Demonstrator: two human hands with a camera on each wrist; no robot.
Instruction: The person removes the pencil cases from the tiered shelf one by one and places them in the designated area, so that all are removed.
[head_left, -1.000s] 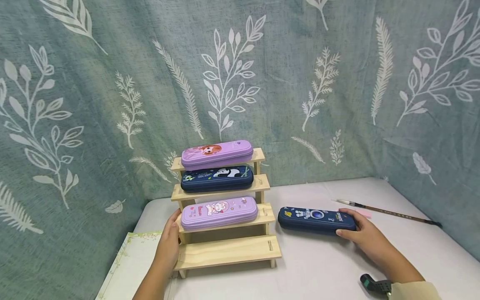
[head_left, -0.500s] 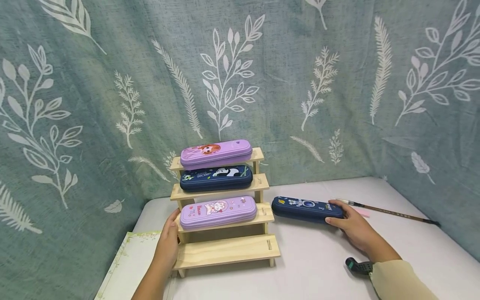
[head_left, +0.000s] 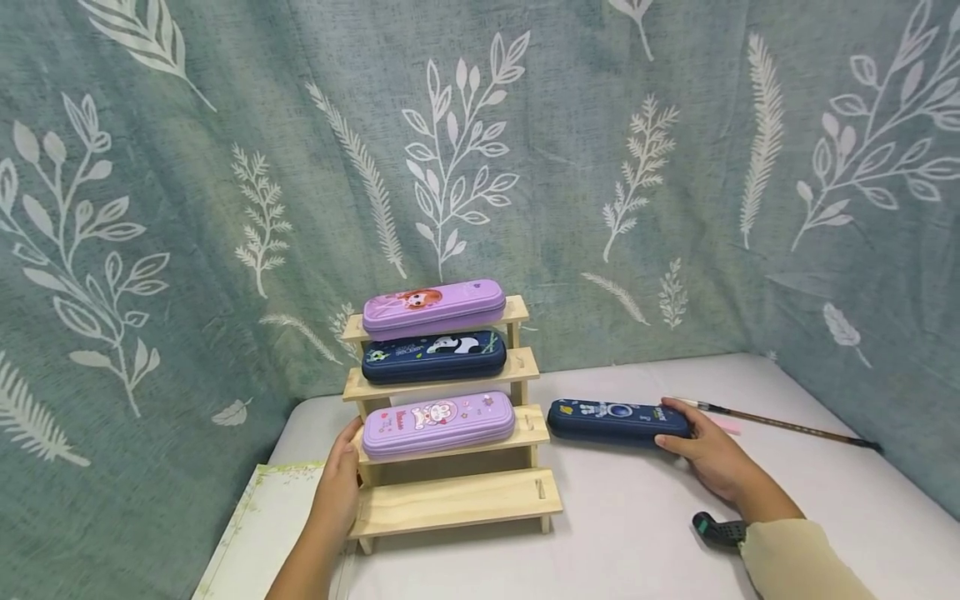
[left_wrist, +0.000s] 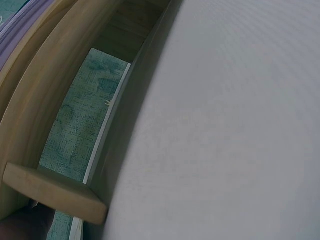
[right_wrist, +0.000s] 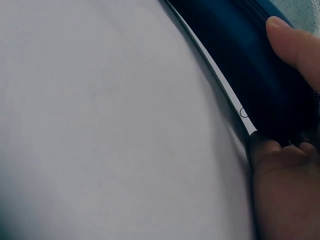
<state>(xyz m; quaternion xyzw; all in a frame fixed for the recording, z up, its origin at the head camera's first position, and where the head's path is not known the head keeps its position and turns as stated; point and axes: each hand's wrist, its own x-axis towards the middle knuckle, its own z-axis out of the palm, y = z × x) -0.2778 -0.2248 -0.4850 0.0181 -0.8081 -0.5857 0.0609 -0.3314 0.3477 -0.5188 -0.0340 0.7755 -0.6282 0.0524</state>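
Note:
A stepped wooden stand has several tiers. My left hand grips its left side beside the third tier, and in the left wrist view only a dark bit of that hand shows behind a wooden leg. To the right of the stand, my right hand holds the right end of a navy astronaut pencil case, thumb on the near side. Whether the case touches the table is hard to tell. The tiers bear a purple girl pencil case, a navy panda case and a lilac bunny case.
A long brush lies at the back right, near a small pink piece. A pale leaf-bordered sheet lies left of the stand. A leaf-print curtain hangs behind the white table.
My right hand has shifted left with the astronaut pencil case, nearer the stand, then dipped very slightly back right. The left hand keeps its place on the stand.

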